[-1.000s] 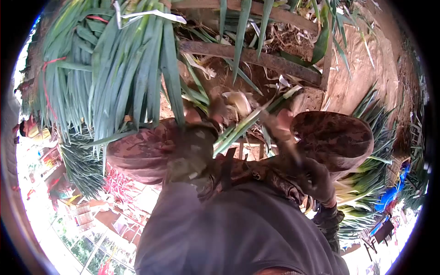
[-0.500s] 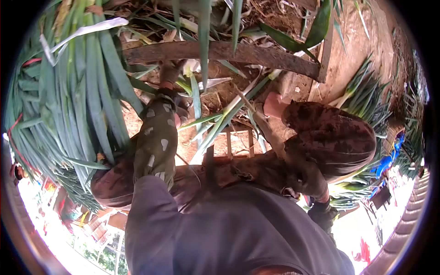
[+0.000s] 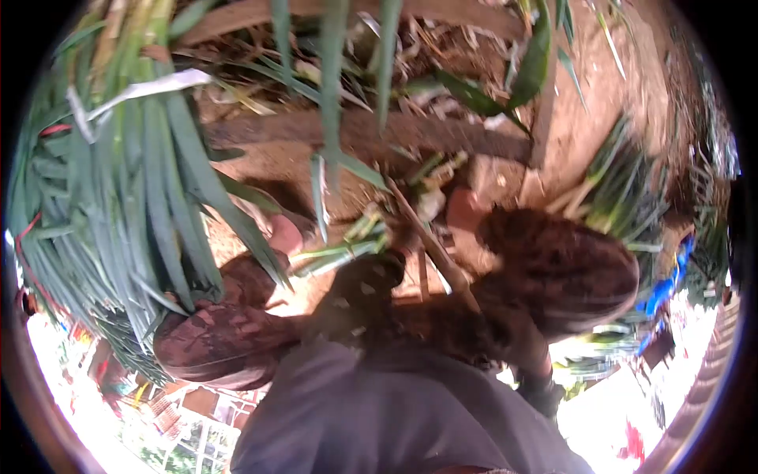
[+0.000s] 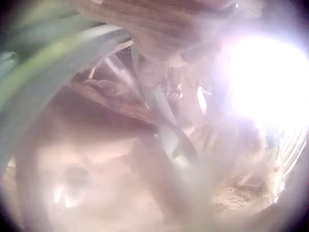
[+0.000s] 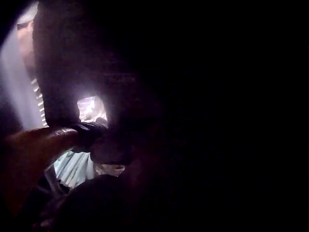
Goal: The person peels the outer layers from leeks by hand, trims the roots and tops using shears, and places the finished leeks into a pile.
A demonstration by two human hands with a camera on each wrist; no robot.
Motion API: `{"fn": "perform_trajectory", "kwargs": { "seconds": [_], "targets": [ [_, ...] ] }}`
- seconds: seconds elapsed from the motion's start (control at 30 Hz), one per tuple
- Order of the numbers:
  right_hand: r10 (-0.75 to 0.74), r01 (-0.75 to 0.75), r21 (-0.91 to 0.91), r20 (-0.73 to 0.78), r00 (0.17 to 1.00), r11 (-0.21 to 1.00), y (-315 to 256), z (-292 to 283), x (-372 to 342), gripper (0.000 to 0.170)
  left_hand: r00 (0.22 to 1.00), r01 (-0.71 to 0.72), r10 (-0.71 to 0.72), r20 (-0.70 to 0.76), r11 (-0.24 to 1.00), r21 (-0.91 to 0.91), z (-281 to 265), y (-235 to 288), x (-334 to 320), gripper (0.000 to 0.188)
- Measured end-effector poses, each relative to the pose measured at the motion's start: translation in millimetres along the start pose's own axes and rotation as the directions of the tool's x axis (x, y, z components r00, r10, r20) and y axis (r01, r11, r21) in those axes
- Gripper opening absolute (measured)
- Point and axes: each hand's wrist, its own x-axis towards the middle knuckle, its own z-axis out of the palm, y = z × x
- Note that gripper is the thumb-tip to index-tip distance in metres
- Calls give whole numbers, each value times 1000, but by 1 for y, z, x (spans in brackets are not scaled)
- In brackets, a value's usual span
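My left hand [image 3: 404, 237] is low between the knees, blurred, gripping a leek [image 3: 362, 231] whose green leaves lie to the left. A pale stalk end [image 3: 431, 202] shows just right of the hand. In the left wrist view a blurred green leaf [image 4: 36, 82] curves along the left side. My right hand [image 3: 517, 336], shadowed beside the right thigh, grips a long wooden stick [image 3: 433, 243] that slants up and left to a thin tip. Most of the right wrist view is dark, with the right hand's fingers hidden there.
A thick heap of leeks [image 3: 158, 205] hangs over the left knee. Ahead runs a wooden bar [image 3: 379, 133], with leaf scraps behind it. More leeks [image 3: 620, 186] lie at the right, near a blue object [image 3: 667, 280]. Trimmed leaves [image 3: 324, 259] litter the ground.
My left hand reached forward to the wooden bar half a second ago and is now drawn back between the knees with the leek. My right hand keeps hold of the stick.
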Motion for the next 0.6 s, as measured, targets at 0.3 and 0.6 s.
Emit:
{"fn": "perform_trajectory", "kwargs": {
  "seconds": [0.3,0.6],
  "targets": [
    [18,-16,44,-52,998,999,-3,8,-6,31,932,128,-125,339,992,14,-56,-37,43,36],
    [-458,476,-60,-399,794,878,48,-7,-57,26,445,-433,129,886,897,87,-401,9,-25,44]
  ]
}}
